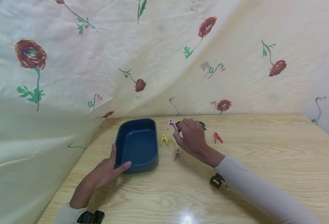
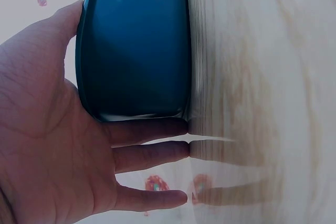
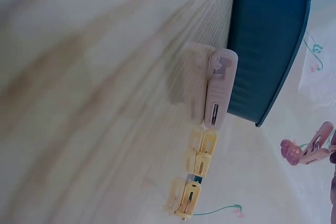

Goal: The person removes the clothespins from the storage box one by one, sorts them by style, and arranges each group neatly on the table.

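Observation:
A deep blue plastic tub (image 1: pixel 137 146) stands on the left part of the table. My left hand (image 1: pixel 104 172) rests at its near left corner with fingers spread and straight, touching the rim and wall. Above the table, right of the tub, my right hand (image 1: pixel 192 137) pinches a pink clothespin (image 1: pixel 171 123) by one end; the right wrist view catches this clothespin (image 3: pixel 317 145) at its edge. Below that hand stand a pale pink clothespin (image 1: pixel 178 154) and a yellow clothespin (image 1: pixel 164 140). A second yellow clothespin (image 3: pixel 188 200) is mostly hidden by the hand in the head view.
Right of my right hand lies a red clothespin (image 1: pixel 218 137). Dark green clothespins (image 1: pixel 202 125) show partly behind that hand. A floral cloth (image 1: pixel 158 62) hangs along the back and left edges of the wooden table (image 1: pixel 265 149). Black devices (image 1: pixel 90 217) sit at both wrists.

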Demonstrator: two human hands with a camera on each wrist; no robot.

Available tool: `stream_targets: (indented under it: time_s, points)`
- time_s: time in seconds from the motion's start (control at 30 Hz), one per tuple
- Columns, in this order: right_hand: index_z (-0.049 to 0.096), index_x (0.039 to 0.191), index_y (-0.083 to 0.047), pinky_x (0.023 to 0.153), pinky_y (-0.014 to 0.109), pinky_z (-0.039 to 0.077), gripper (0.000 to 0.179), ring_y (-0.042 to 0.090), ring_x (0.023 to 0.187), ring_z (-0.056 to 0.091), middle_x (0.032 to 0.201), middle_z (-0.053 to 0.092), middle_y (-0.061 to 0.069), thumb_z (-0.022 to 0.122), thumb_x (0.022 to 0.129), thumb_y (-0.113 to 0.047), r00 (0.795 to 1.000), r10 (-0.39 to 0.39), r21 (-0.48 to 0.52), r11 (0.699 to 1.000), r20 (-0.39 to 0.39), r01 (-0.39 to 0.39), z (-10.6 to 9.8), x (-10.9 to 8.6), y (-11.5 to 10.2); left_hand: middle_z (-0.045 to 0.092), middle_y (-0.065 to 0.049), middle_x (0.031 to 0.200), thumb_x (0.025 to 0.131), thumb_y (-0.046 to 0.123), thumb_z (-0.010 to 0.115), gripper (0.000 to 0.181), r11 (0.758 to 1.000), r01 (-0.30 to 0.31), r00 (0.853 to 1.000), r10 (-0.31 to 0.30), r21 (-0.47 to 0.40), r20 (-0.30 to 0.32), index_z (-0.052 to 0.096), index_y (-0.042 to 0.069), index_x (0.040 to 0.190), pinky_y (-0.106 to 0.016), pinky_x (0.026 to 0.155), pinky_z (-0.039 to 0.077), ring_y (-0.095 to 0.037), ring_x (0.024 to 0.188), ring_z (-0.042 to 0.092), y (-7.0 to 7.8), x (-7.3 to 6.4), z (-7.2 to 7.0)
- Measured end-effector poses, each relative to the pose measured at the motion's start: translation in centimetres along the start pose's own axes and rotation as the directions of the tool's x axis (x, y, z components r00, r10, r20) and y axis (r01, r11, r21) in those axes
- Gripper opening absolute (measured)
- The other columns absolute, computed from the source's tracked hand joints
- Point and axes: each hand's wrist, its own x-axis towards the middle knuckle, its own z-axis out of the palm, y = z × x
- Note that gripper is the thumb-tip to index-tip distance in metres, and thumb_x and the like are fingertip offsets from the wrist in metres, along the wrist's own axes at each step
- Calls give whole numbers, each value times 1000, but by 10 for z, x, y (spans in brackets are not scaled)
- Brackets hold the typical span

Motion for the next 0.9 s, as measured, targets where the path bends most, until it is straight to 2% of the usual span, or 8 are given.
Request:
stream_targets:
  time_s: [0.47, 0.9]
  points:
    - [59, 68, -4, 55, 36, 36, 15, 21, 59, 48, 65, 54, 5, 66, 82, -8, 998, 38, -47, 998, 42, -36, -20, -14, 19, 27, -39, 152, 97, 63, 48, 108, 1000, -23, 1000, 23, 0, -5, -21, 3, 154, -62, 105, 35, -52, 133, 41, 3, -1, -3]
    - [58, 65, -5, 52, 34, 33, 15, 20, 54, 45, 62, 53, 4, 65, 78, -4, 997, 61, -60, 997, 48, -58, -31, -25, 29, 25, -39, 153, 97, 64, 47, 109, 1000, -8, 1000, 8, -5, 12, -22, 3, 154, -63, 105, 34, -52, 134, 39, 1, -2, -3]
